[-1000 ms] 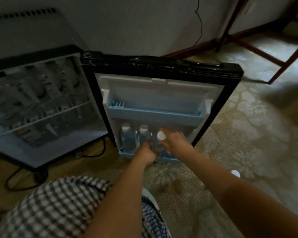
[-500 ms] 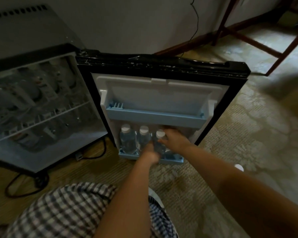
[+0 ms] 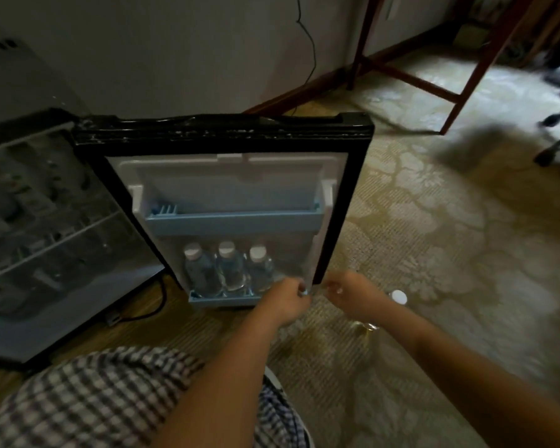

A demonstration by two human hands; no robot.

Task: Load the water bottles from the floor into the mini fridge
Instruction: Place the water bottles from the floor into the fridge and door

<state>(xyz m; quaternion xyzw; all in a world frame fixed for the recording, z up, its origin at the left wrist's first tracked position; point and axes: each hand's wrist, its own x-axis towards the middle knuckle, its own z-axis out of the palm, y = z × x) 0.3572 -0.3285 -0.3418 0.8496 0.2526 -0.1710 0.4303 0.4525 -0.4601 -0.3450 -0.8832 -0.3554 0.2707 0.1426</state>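
Note:
The mini fridge door (image 3: 343, 202) stands swung open towards me. Its lower blue shelf (image 3: 207, 297) holds three clear water bottles with white caps: one on the left (image 3: 201, 273), one in the middle (image 3: 230, 270), one on the right (image 3: 261, 268). My left hand (image 3: 285, 302) hovers just off the shelf's right end, fingers loosely curled, holding nothing. My right hand (image 3: 353, 294) hangs beside the door's lower right corner, also with nothing in it. Another water bottle (image 3: 398, 297) stands on the carpet just right of that wrist, mostly hidden by the forearm.
The fridge interior (image 3: 46, 227) at left has a wire shelf and blurred items. The door's upper blue shelf (image 3: 233, 221) holds nothing. A black cable (image 3: 156, 305) runs under the fridge. Wooden furniture legs (image 3: 463, 82) and chair casters (image 3: 553, 150) are at the far right. My checked knee (image 3: 94, 399) is below.
Both hands have let go of the third bottle, which now stands in the lower door shelf, and have drawn back to the right, off the shelf. The view has shifted rightwards.

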